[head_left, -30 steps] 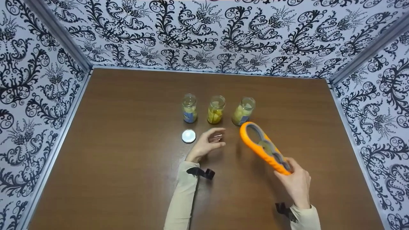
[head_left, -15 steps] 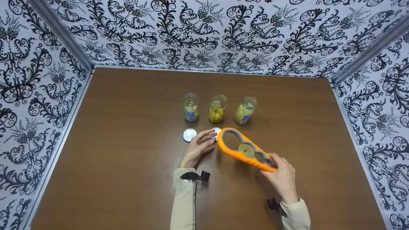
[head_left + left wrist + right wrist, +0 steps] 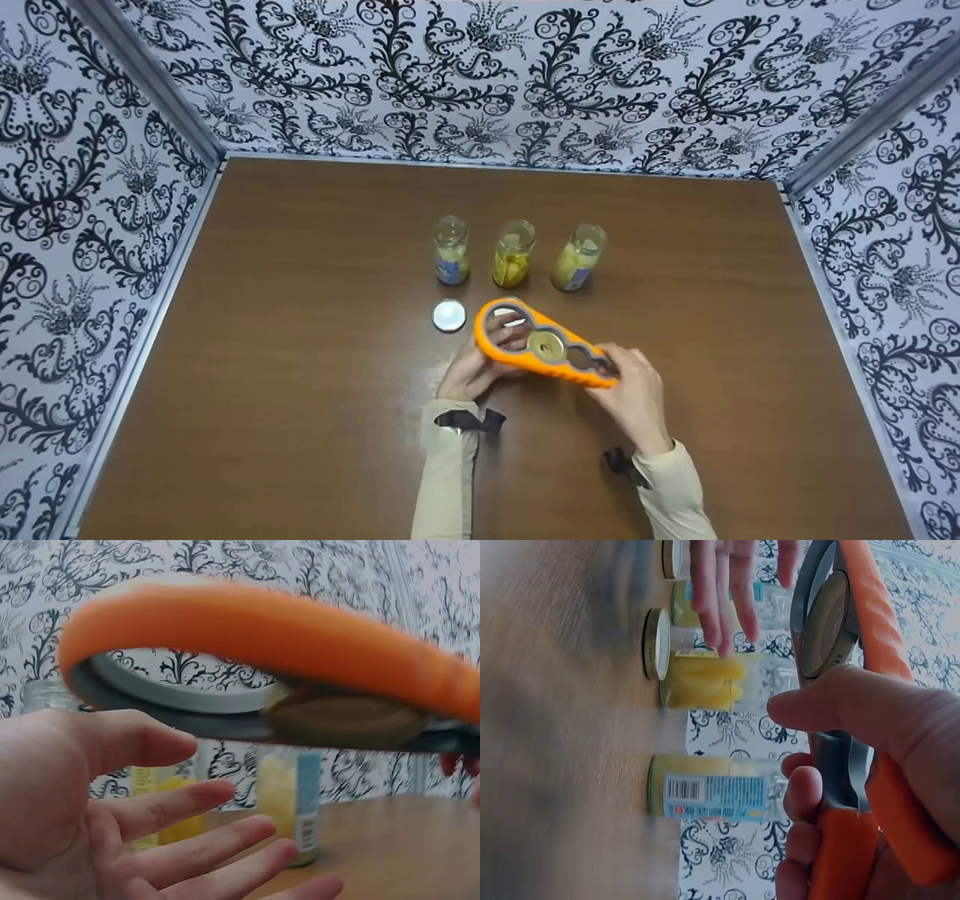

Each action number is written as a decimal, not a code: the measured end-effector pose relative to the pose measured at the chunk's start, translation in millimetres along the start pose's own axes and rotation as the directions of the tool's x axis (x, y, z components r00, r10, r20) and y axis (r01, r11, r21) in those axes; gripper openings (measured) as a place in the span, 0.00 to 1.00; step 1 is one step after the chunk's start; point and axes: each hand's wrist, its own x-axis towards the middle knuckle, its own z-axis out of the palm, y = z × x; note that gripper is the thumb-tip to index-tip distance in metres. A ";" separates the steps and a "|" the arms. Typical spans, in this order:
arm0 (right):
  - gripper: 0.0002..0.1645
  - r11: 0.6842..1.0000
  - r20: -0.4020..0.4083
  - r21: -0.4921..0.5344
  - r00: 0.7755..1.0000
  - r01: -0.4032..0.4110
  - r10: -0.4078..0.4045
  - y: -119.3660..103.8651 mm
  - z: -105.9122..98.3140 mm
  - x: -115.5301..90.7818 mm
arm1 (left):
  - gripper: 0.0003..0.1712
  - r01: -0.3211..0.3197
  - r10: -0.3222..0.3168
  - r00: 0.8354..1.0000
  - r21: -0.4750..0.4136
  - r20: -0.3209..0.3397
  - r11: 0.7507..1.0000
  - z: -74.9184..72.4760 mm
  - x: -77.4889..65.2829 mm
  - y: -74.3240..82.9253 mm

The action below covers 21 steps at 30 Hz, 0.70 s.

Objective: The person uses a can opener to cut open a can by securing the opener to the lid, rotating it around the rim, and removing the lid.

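My right hand (image 3: 631, 394) grips one end of an orange jar opener (image 3: 517, 359) with grey-lined holes of different sizes. A gold-coloured round lid (image 3: 546, 346) sits in the opener's middle hole, also visible in the right wrist view. Under the opener's large loop, my left hand (image 3: 461, 375) is spread with its fingers (image 3: 202, 847) extended and holding nothing; in the head view the opener partly covers it. Whether the left hand touches the opener I cannot tell. One white-topped lid (image 3: 449, 316) lies on the table, and a second lid (image 3: 657, 645) lies behind the opener's loop.
Three lidless glass jars stand upright in a row beyond my hands: a left jar (image 3: 451, 264) with a blue label, a middle jar (image 3: 511, 264) with yellow contents and a right jar (image 3: 579, 262). Patterned walls (image 3: 465, 97) enclose the brown table (image 3: 300, 360).
My right hand has carried the jar opener leftward, over the left hand. The left hand's fingers have passed behind the large loop. Jars and table lids stay in place.
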 end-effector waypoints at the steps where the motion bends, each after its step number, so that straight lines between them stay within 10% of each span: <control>1: 0.26 1.000 0.000 -0.005 1.000 0.005 -0.005 -1.4 0.9 1.3 | 0.20 0.008 -0.008 1.000 -0.010 -0.014 1.000 1.7 0.2 -1.8; 8: 0.27 0.999 0.027 -0.034 0.999 -0.018 0.019 -8.8 6.3 7.4 | 0.37 0.067 -0.079 0.994 -0.141 -0.082 0.988 11.6 2.3 -8.8; 21: 0.28 0.999 0.027 0.002 0.999 0.041 -0.041 -6.3 12.7 9.2 | 0.33 0.103 -0.130 0.990 -0.369 -0.048 0.924 16.3 2.7 -13.4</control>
